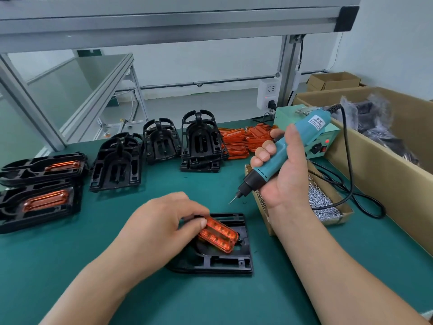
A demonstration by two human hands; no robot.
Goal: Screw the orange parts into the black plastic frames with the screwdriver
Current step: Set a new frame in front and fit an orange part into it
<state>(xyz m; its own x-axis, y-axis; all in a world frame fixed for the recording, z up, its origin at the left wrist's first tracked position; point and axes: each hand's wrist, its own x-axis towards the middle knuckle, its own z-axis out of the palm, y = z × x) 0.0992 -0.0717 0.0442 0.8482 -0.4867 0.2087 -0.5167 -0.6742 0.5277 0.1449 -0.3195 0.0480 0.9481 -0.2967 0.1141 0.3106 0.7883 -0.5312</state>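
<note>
Gripping logged: one screwdriver [309, 129] clasped by right hand [288, 174], bit clear of worktop [187, 301] | one orange part [219, 234] pinched by left hand [161, 226] atop one black frame [234, 263] at worktop front | two fitted frames [23, 171] left | three empty stacks [201, 141] behind

Green-topped workbench [70, 277]; aluminium frame [164, 24] overhead; white wall [210, 59] behind; grey floor [199, 106]; socket [267, 93] on the upright [287, 66]

The left hand [161, 221] covers the left half of the black frame [234, 263] and one end of the orange part [219, 234] on it. Left of that frame, the finished frames [39, 207] run off the edge. To its right, the right hand [285, 174] hides the middle of the screwdriver [259, 173] and part of the screw box [328, 202].
</note>
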